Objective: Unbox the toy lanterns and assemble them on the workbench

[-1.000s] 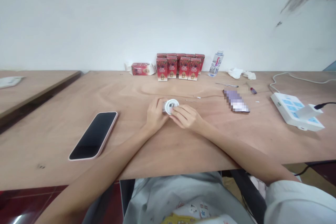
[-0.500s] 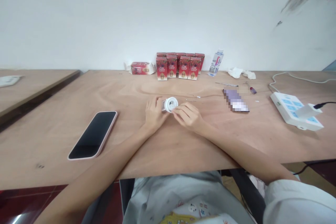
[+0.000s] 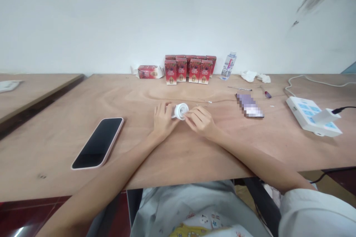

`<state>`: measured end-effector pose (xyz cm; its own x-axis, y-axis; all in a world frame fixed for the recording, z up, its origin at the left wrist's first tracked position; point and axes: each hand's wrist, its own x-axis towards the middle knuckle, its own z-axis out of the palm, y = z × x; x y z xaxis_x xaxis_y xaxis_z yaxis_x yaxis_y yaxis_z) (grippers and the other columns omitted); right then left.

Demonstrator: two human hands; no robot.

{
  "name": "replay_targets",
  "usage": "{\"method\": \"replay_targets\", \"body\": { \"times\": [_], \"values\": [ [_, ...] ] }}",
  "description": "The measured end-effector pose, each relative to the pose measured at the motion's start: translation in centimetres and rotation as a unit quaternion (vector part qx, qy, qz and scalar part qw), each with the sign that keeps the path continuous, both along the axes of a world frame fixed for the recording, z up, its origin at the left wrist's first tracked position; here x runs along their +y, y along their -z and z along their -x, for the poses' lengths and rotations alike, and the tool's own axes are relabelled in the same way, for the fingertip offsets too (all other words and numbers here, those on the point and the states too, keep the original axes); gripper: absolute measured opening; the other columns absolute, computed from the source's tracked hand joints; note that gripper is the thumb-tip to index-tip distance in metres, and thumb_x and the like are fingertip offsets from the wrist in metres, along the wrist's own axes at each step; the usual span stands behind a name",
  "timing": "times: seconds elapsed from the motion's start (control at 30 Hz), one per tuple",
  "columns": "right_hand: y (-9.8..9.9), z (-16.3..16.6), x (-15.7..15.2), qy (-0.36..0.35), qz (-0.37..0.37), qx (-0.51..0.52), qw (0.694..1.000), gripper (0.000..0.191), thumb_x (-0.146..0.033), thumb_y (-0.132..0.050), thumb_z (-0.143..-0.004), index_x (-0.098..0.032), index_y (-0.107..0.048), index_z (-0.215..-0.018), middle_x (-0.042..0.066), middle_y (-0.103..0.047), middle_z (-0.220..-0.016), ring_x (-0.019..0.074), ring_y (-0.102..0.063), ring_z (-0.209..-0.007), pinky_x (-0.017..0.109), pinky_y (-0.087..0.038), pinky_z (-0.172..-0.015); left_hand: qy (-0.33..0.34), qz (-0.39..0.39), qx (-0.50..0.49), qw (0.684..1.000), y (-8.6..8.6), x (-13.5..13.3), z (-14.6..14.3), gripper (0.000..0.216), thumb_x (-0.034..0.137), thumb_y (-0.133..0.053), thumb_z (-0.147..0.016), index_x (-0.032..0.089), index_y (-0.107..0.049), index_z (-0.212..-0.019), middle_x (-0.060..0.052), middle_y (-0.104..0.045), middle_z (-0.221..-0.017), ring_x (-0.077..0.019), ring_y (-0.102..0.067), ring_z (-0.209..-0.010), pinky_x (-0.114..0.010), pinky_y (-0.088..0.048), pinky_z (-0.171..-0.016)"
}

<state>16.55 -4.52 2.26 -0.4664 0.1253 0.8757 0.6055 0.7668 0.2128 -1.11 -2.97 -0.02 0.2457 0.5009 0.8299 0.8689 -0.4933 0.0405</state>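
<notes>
Above the middle of the table, my left hand (image 3: 163, 119) grips a small white round plastic object (image 3: 178, 114) from the left. Its open end, with a raised rim, faces up toward me; inside is a darker recess too small to make out. My right hand (image 3: 200, 121) is closed, thumb and fingers pinched together at the right edge of that opening. Whatever lies between those fingertips is too small to name. Just beyond the right hand lies a thin bent wire-like piece (image 3: 205, 104) with a white bit at its end.
Red boxes (image 3: 194, 71) stand by the wall, beside an opened box (image 3: 148, 72) on its side. A bottle (image 3: 228, 66), tissues (image 3: 249, 76), a screwdriver (image 3: 267, 94), a purple phone (image 3: 249, 104) and a power strip (image 3: 311, 116) sit rightward. A black-screened phone (image 3: 98, 142) lies left.
My right fingertips have shifted slightly at the rim, and the white object has turned a little, so less of its inside shows. Both arms stay in place.
</notes>
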Motion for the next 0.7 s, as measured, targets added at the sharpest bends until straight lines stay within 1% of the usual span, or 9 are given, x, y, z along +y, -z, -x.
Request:
{"method": "replay_targets", "body": {
  "times": [0.23,0.37,0.5,0.6,0.7],
  "values": [
    [0.43,0.07,0.15,-0.008,0.014,0.009,1.000,0.009,-0.009,-0.055,-0.083,-0.016,-0.058,-0.078,0.006,-0.065,-0.072,0.0163,-0.056,-0.069,0.029,-0.048,-0.063,0.017,0.009,-0.007,1.000,-0.12,-0.17,0.01,0.032,0.044,-0.057,-0.083,0.018,-0.056,-0.101,-0.010,-0.059,-0.097,-0.0238,-0.054,-0.087,-0.033,-0.038,-0.072],
    [0.52,0.13,0.10,0.002,0.065,0.040,0.997,0.011,-0.012,-0.054,-0.084,-0.017,-0.056,-0.075,0.006,-0.066,-0.072,0.0170,-0.056,-0.070,0.031,-0.048,-0.065,0.025,-0.004,-0.013,1.000,-0.19,-0.09,0.12,0.032,0.044,-0.059,-0.082,0.017,-0.056,-0.100,-0.010,-0.058,-0.096,-0.0246,-0.053,-0.087,-0.035,-0.039,-0.072],
    [0.64,0.00,0.24,-0.032,0.100,0.069,0.992,0.006,-0.011,-0.054,-0.085,-0.016,-0.058,-0.084,0.006,-0.068,-0.079,0.0172,-0.058,-0.075,0.032,-0.050,-0.069,0.054,-0.011,-0.027,0.998,-0.03,0.10,0.16,0.033,0.043,-0.061,-0.080,0.017,-0.054,-0.100,-0.010,-0.056,-0.095,-0.0240,-0.053,-0.087,-0.035,-0.042,-0.074],
    [0.78,-0.11,0.41,-0.048,0.100,0.084,0.990,0.007,-0.012,-0.055,-0.085,-0.016,-0.059,-0.089,0.008,-0.069,-0.084,0.0177,-0.061,-0.080,0.032,-0.051,-0.073,0.070,-0.008,-0.038,0.997,0.14,0.22,0.14,0.033,0.042,-0.061,-0.080,0.018,-0.053,-0.101,-0.010,-0.056,-0.095,-0.0235,-0.052,-0.087,-0.036,-0.044,-0.075],
    [0.80,-0.16,0.36,-0.041,0.085,0.075,0.993,0.009,-0.012,-0.055,-0.085,-0.017,-0.059,-0.091,0.008,-0.069,-0.086,0.0177,-0.062,-0.081,0.032,-0.050,-0.072,0.069,0.005,-0.042,0.997,0.20,0.22,0.14,0.034,0.042,-0.062,-0.080,0.018,-0.054,-0.102,-0.009,-0.055,-0.095,-0.0234,-0.052,-0.087,-0.036,-0.044,-0.076]
  ]
}}
